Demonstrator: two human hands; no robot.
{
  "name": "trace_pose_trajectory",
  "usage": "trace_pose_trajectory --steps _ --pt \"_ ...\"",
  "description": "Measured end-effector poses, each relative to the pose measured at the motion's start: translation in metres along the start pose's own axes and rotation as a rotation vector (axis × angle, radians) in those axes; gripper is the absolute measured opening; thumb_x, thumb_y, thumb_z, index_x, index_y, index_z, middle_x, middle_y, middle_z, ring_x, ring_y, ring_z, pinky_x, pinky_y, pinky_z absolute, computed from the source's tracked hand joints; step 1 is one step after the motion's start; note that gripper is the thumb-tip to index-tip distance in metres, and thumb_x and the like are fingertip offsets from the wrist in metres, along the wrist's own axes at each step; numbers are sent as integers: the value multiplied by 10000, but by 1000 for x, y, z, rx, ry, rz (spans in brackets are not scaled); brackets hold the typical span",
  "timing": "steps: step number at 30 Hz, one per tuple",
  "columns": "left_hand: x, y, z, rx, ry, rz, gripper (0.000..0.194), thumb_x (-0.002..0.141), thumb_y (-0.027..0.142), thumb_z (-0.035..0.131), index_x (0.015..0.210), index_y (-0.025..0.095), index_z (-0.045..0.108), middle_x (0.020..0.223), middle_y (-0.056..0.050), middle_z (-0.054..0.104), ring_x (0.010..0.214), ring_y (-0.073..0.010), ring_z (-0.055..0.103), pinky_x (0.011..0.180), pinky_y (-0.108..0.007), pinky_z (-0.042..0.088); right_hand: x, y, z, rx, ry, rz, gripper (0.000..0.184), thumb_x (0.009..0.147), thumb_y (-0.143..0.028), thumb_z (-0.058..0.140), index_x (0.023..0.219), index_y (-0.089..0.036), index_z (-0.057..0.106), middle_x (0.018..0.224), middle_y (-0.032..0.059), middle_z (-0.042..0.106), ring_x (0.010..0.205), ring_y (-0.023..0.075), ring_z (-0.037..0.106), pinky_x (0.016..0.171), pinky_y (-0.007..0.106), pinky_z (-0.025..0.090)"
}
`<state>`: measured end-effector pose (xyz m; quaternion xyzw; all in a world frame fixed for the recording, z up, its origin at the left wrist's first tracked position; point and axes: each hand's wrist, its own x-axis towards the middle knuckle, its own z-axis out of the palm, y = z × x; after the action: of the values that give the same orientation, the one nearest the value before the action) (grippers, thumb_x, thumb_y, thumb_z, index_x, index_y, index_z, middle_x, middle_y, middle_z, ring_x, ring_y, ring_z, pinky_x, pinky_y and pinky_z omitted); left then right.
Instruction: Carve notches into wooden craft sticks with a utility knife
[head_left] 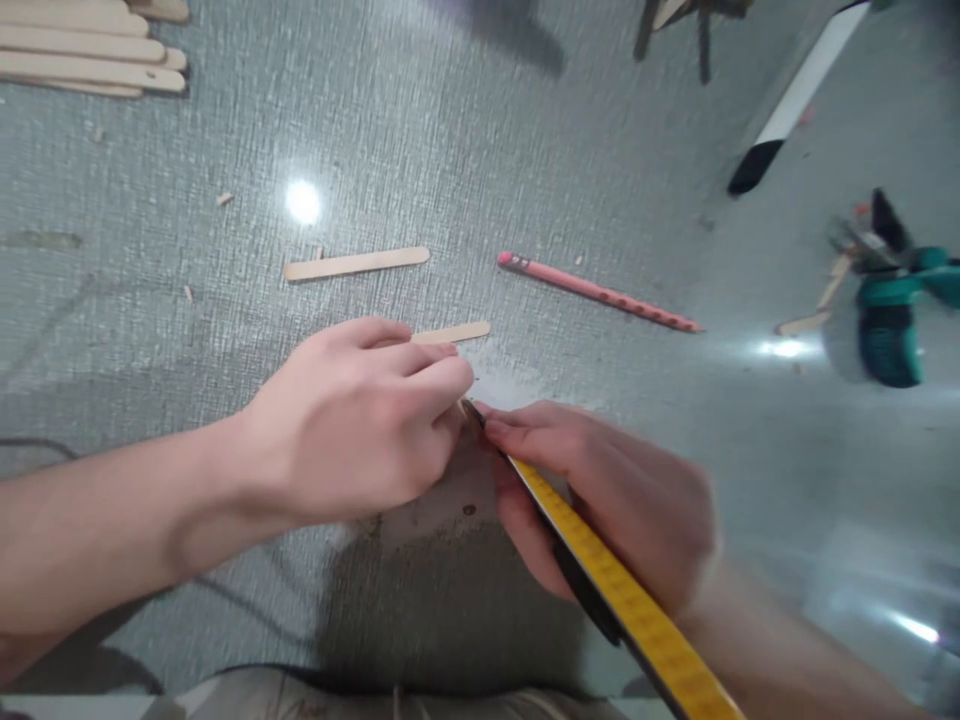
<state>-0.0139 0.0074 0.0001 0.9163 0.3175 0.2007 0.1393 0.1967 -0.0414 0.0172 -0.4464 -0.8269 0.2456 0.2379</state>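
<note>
My right hand [600,480] is wrapped around a yellow and black utility knife [600,560], its thumb forward near the blade. The dark blade tip [472,410] points at the fingers of my left hand [367,410]. My left hand is closed, pinching a wooden craft stick of which only a pale bit [462,407] shows by the blade; the rest is hidden by the fingers. Just beyond the left knuckles another craft stick [457,332] pokes out on the table, partly covered. A further short craft stick [356,264] lies above it.
A pink pencil [600,292] lies beyond my hands. Several craft sticks [82,45] are stacked at top left. On the right are a teal-handled tool [889,330], broken stick pieces [806,322] and a white bar with a black end [799,95]. Small wood chips [225,199] dot the grey table [420,150].
</note>
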Motion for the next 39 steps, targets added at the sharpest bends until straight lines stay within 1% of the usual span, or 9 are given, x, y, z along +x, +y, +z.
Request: trace_pose_trajectory --steps 5,10,15,19,24,27,33,35,39 --pt "-1 4 1 46 8 -5 240 953 129 470 864 144 692 848 3 733 713 -107 667 711 -267 539 0 -4 -6 -2 -57 55 292 839 -86 553 1089 -235 568 830 28 711 718 184 701 586 283 595" --pt "-3 5 1 40 -1 -22 246 955 136 485 811 166 682 860 10 734 736 -110 668 732 -271 537 0 -3 -5 73 -59 27 358 823 -89 563 1142 -251 566 815 35 709 702 198 704 555 291 597" --pt "-3 3 2 -20 14 -42 263 944 130 495 721 171 629 888 -10 741 723 -124 680 701 -285 541 -5 2 -1 93 -16 31 391 822 -99 558 1171 -274 564 838 31 728 720 215 724 569 312 613" --pt "-3 4 2 -52 -13 -10 291 925 89 491 665 177 587 912 -17 744 797 -136 693 774 -296 553 -11 6 0 134 22 15 402 816 -70 567 1175 -251 577 872 43 737 726 199 732 573 297 614" --pt "-3 5 2 -53 -10 -17 266 946 114 491 724 161 630 875 -11 743 799 -134 699 772 -276 572 -14 12 5 101 126 36 416 803 -67 600 1186 -228 603 948 63 752 824 220 746 665 340 639" --pt "-3 3 2 -63 -7 -28 243 947 124 497 768 153 658 897 -14 750 775 -128 701 772 -273 580 -11 13 8 123 111 29 429 810 -63 587 1201 -238 606 931 55 749 828 218 744 666 341 636" --pt "-2 3 3 -73 8 -40 253 943 126 489 776 158 677 916 -20 759 743 -123 694 748 -268 575 -8 12 9 145 96 -6 448 803 -60 567 1214 -238 597 923 47 749 776 206 739 632 331 625" --pt "-2 4 3 -81 11 -46 251 942 119 485 798 140 690 951 -37 759 715 -124 685 724 -283 572 -8 12 9 141 91 21 436 809 -74 570 1210 -244 600 933 43 749 805 214 743 656 337 631" --pt "-2 4 4 -77 12 -44 236 938 122 501 829 128 710 977 -41 754 704 -126 674 693 -290 561 -7 11 9 117 84 35 441 805 -71 568 1191 -281 600 943 22 756 805 217 750 642 334 634"
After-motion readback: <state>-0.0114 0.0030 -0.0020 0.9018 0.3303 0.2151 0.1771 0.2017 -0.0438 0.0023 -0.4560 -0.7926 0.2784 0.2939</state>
